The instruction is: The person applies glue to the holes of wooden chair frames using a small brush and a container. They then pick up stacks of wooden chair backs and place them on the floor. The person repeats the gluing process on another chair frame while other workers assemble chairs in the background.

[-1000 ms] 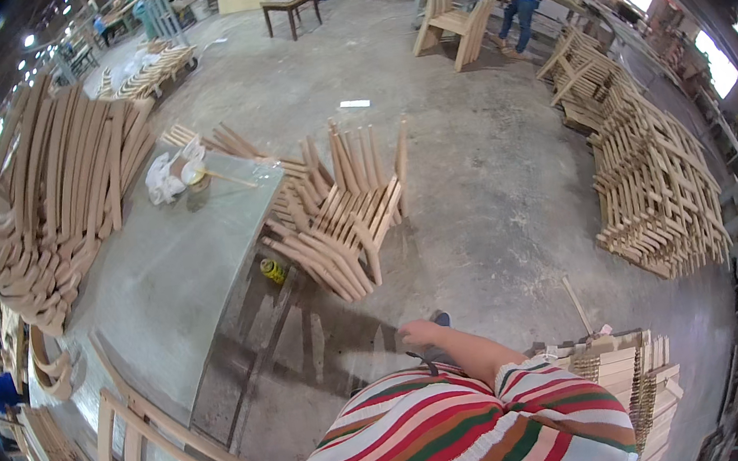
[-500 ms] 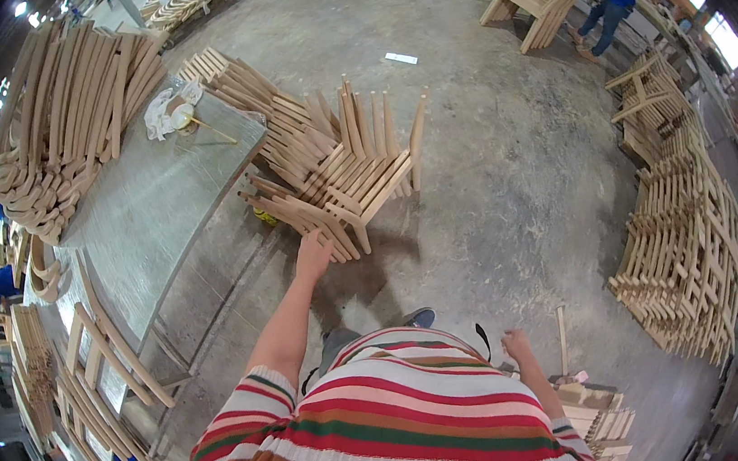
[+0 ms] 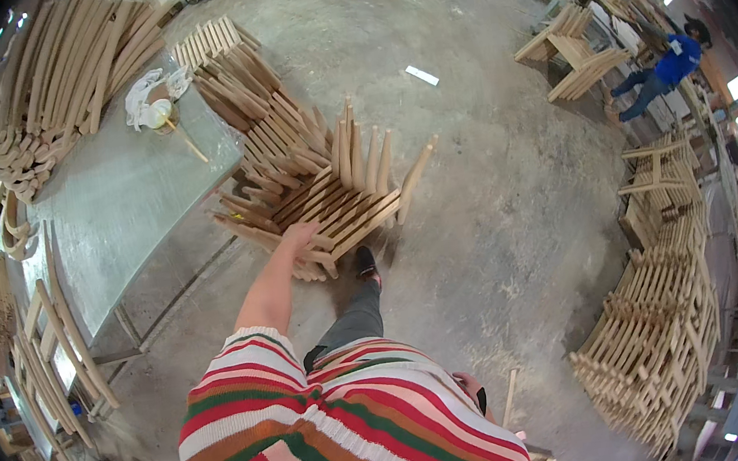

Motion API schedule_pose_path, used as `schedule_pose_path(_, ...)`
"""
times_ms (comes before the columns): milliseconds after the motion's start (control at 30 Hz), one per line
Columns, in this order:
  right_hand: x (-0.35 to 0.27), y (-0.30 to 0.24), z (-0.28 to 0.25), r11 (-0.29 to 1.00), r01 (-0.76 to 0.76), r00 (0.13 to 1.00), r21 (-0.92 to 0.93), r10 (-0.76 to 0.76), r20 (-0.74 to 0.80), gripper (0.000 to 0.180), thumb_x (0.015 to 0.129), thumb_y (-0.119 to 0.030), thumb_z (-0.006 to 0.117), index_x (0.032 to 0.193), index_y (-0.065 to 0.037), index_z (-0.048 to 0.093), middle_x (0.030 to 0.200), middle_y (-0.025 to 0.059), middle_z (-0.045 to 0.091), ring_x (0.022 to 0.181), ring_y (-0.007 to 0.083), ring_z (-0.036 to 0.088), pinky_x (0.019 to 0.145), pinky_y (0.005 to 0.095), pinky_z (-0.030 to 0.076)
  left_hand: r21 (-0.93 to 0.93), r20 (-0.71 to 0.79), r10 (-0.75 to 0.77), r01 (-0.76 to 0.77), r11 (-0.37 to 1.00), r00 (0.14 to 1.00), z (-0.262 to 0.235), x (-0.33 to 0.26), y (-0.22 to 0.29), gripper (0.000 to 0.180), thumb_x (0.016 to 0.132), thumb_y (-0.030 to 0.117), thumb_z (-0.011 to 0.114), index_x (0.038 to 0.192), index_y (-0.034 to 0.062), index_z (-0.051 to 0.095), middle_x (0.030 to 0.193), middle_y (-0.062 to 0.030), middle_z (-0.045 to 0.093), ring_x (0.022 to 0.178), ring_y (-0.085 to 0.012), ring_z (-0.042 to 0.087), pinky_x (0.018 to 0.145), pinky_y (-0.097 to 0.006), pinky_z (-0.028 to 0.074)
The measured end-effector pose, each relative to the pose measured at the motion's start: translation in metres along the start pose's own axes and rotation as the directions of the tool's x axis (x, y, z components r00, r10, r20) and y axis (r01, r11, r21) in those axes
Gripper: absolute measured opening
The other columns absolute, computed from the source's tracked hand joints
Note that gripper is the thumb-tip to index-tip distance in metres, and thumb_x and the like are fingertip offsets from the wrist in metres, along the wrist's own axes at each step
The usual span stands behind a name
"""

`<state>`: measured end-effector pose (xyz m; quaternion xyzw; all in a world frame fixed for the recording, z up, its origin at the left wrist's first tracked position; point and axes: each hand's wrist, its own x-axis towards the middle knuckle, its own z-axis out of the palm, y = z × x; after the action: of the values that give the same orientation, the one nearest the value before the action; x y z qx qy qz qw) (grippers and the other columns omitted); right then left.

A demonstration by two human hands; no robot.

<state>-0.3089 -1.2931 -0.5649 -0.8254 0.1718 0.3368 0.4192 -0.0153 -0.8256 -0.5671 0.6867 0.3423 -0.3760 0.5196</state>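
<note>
From the head camera, the left hand (image 3: 300, 236) reaches forward and down onto a heap of curved wooden chair parts (image 3: 308, 178) stacked on the concrete floor (image 3: 513, 214), just right of the grey bench (image 3: 120, 200). Its fingers lie on one of the front pieces at the heap's near edge; whether they are closed around it I cannot tell. The right hand (image 3: 467, 385) hangs low beside the striped sweater (image 3: 338, 434), largely hidden, with a thin wooden stick (image 3: 509, 395) just beside it, and its grip cannot be made out. A dark shoe (image 3: 365, 262) stands close against the heap. On the bench lie a white rag (image 3: 154, 89) and a stick-handled tool (image 3: 186, 140). Stacked wooden frames (image 3: 663, 333) stand well apart to the right.
</note>
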Motion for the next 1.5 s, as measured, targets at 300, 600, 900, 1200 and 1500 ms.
schedule_pose_path(300,0.188,-0.139,-0.113,0.885,-0.219,0.973,0.412,0.231,0.021,0.043,0.084,-0.02,0.054,0.123,-0.005,0.045,0.094,0.0104,0.057,0.073,0.0195,0.056,0.053,0.0336,0.049,0.074,0.441,-0.269,0.264,0.962,0.856,0.021,0.017,-0.021,0.072,0.076,0.01,0.049,0.14,0.0265,0.021,0.141,-0.0158,0.025,0.098,-0.0358,0.055,0.062,-0.044,0.055)
schedule_pose_path(600,0.379,-0.34,-0.163,0.851,-0.166,0.982,0.499,0.095,0.164,0.063,0.082,-0.033,0.058,0.136,-0.017,0.03,0.132,0.0113,0.036,0.111,0.0332,0.043,0.074,0.0501,0.048,0.135,0.295,-0.269,0.239,0.962,0.917,0.036,0.024,-0.023,0.066,0.074,0.008,0.043,0.136,0.0282,0.034,0.088,-0.0066,0.051,0.052,-0.0139,0.048,0.046,-0.03,0.043)
schedule_pose_path(900,0.443,-0.33,-0.118,0.667,-0.208,0.976,0.716,0.09,0.2,0.014,0.078,-0.015,0.054,0.086,-0.003,0.054,0.076,0.0114,0.049,0.062,0.0207,0.048,0.043,0.0296,0.037,-0.073,0.187,-0.306,0.324,0.943,0.933,0.052,0.014,-0.02,0.05,0.082,0.01,0.042,0.129,0.0266,0.046,0.072,-0.0028,0.046,0.045,-0.0137,0.042,0.04,-0.028,0.037)
schedule_pose_path(1200,0.363,-0.327,-0.108,0.656,-0.169,0.985,0.735,0.14,0.101,0.01,0.069,-0.005,0.048,0.078,-0.003,0.051,0.066,0.008,0.043,0.051,0.0179,0.038,0.041,0.0302,0.03,-0.063,0.243,-0.346,0.371,0.926,0.906,0.04,-0.03,-0.062,0.041,0.085,0.022,0.042,0.124,0.0309,0.051,0.075,0.0011,0.043,0.046,-0.0114,0.039,0.038,-0.025,0.038)
schedule_pose_path(1500,0.351,-0.34,-0.056,0.664,-0.209,0.976,0.718,0.102,0.191,0.01,0.07,-0.004,0.049,0.079,-0.004,0.052,0.069,0.0071,0.045,0.054,0.0178,0.041,0.043,0.031,0.033,-0.033,0.201,-0.416,0.431,0.902,0.887,-0.006,-0.06,-0.072,0.039,0.083,0.02,0.045,0.119,0.0282,0.055,0.092,-0.0001,0.049,0.056,-0.0112,0.046,0.046,-0.024,0.044)
